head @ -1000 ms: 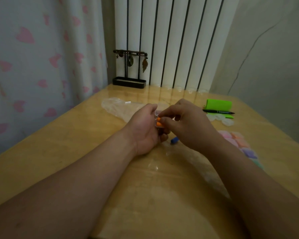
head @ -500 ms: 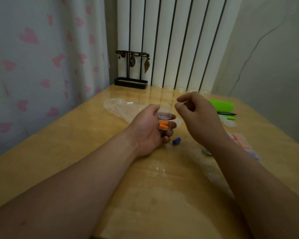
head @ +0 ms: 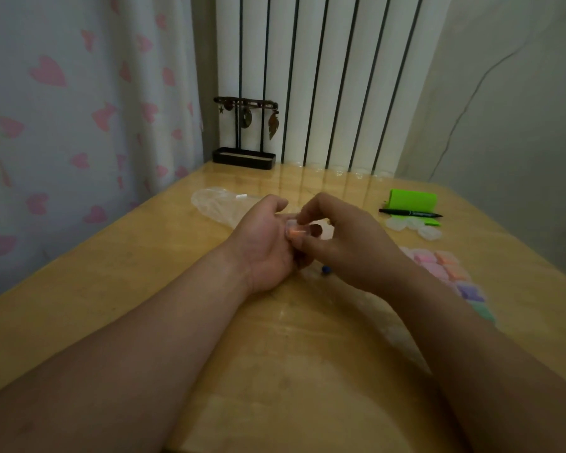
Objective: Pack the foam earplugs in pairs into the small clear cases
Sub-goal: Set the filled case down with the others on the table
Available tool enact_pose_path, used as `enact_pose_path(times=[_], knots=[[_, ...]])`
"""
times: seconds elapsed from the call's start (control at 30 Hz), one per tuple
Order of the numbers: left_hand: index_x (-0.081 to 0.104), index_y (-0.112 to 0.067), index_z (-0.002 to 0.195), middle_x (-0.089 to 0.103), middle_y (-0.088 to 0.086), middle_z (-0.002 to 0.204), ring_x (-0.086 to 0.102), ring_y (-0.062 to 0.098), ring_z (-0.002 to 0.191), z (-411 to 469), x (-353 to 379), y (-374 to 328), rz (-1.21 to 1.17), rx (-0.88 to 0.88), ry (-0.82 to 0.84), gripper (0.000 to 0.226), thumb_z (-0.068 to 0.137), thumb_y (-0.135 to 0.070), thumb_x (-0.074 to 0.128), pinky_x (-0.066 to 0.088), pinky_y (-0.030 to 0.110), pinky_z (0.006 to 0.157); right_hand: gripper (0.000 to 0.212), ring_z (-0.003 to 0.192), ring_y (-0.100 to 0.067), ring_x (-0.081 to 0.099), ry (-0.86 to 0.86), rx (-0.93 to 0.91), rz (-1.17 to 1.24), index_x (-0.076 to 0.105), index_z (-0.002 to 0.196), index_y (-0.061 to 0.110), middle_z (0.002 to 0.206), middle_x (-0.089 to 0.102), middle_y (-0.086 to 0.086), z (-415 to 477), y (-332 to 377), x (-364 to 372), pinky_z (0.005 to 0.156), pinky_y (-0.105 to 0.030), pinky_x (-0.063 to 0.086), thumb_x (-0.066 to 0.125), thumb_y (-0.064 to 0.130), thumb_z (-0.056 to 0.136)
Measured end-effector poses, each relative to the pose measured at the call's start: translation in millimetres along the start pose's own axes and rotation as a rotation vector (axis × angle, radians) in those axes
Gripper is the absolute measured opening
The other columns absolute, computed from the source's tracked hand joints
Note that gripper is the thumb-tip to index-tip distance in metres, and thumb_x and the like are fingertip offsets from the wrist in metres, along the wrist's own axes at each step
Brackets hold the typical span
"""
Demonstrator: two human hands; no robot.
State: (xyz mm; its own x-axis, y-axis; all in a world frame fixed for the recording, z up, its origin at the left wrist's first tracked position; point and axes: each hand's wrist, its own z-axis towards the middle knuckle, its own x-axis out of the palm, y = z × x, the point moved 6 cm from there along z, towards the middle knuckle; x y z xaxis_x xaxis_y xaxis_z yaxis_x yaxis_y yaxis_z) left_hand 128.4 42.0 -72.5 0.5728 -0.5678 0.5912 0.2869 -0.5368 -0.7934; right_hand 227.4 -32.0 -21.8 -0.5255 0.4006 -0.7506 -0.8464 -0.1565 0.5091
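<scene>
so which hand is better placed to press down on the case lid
Probably the right hand: its fingertips pinch the case from above, while the left hand is busy cradling it.

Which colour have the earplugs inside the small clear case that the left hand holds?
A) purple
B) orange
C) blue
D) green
B: orange earplugs show through the clear case, which the left hand holds and the right hand pinches.

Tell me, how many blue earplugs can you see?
1. The blue earplug lies on the table, close beside the right hand; more may be hidden under it.
</scene>
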Motion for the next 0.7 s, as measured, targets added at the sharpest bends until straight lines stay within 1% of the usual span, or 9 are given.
enact_pose_path(times=[0.07,0.1,0.13,0.2,0.3,0.37,0.5,0.6,0.7], knots=[[0.060,-0.001,0.143,0.066,0.016,0.112,0.060,0.023,0.093,-2,2,-1,0.029,0.029,0.013,0.053,0.109,-0.037,0.041,0.049,0.042,0.111,0.025,0.098,0.019,0.058,-0.019,0.001,0.026,0.059,0.116,0.031,0.115,0.063,0.018,1,0,-3,0.064,-0.001,0.047,0.073,0.038,0.097],[0.061,-0.001,0.140,0.068,0.016,0.113,0.063,0.023,0.097,-4,4,-2,0.064,0.055,0.021,0.047,0.108,-0.031,0.046,0.054,0.044,0.109,0.027,0.098,0.018,0.058,-0.038,0.003,0.033,0.058,0.118,0.030,0.117,0.062,0.018,1,-1,-6,0.064,0.001,0.046,0.074,0.036,0.097],[0.063,-0.002,0.137,0.070,0.015,0.112,0.066,0.022,0.097,-5,6,-3,0.108,0.086,0.023,0.040,0.107,-0.025,0.051,0.059,0.043,0.101,0.030,0.098,0.015,0.059,-0.061,0.006,0.027,0.057,0.120,0.029,0.119,0.062,0.017,1,-3,-9,0.065,0.002,0.046,0.074,0.035,0.097],[0.068,-0.001,0.126,0.073,0.015,0.110,0.072,0.022,0.098,-4,7,-3,0.182,0.125,0.014,0.027,0.106,-0.017,0.058,0.062,0.041,0.090,0.038,0.100,0.012,0.059,-0.079,0.006,0.005,0.055,0.129,0.029,0.125,0.062,0.015,1,-7,-13,0.067,0.001,0.048,0.075,0.034,0.097],[0.068,0.002,0.117,0.077,0.015,0.109,0.076,0.020,0.094,-1,5,-1,0.223,0.123,-0.002,0.020,0.106,-0.013,0.061,0.064,0.043,0.093,0.062,0.095,0.019,0.055,-0.016,0.032,0.009,0.048,0.149,0.030,0.137,0.057,0.015,2,-12,-10,0.064,0.004,0.044,0.078,0.032,0.095],[0.068,0.002,0.116,0.076,0.016,0.108,0.076,0.019,0.090,0,3,-1,0.251,0.126,-0.018,0.018,0.108,-0.013,0.060,0.064,0.045,0.095,0.069,0.092,0.020,0.053,-0.003,0.037,-0.003,0.045,0.153,0.030,0.141,0.055,0.014,1,-13,-9,0.067,0.007,0.040,0.080,0.033,0.093],[0.065,0.010,0.130,0.073,0.019,0.119,0.077,0.022,0.107,2,0,-1,0.307,0.143,-0.059,0.031,0.107,-0.010,0.060,0.065,0.042,0.090,0.070,0.092,0.017,0.054,0.011,0.035,-0.033,0.046,0.153,0.031,0.141,0.057,0.013,2,-14,-6,0.072,0.008,0.038,0.080,0.034,0.092],[0.067,-0.003,0.136,0.075,0.018,0.124,0.077,0.025,0.112,1,1,-1,0.310,0.151,-0.056,0.030,0.108,-0.007,0.059,0.065,0.044,0.092,0.068,0.095,0.012,0.056,0.014,0.022,-0.072,0.046,0.152,0.032,0.139,0.057,0.015,2,-12,-6,0.071,0.002,0.041,0.079,0.037,0.092],[0.069,-0.006,0.133,0.073,0.022,0.128,0.078,0.023,0.107,0,2,-2,0.341,0.161,-0.070,0.026,0.109,-0.007,0.059,0.066,0.042,0.089,0.060,0.109,0.003,0.055,-0.008,0.000,-0.114,0.053,0.147,0.030,0.135,0.059,0.014,2,-12,-7,0.077,-0.005,0.040,0.077,0.037,0.092]])
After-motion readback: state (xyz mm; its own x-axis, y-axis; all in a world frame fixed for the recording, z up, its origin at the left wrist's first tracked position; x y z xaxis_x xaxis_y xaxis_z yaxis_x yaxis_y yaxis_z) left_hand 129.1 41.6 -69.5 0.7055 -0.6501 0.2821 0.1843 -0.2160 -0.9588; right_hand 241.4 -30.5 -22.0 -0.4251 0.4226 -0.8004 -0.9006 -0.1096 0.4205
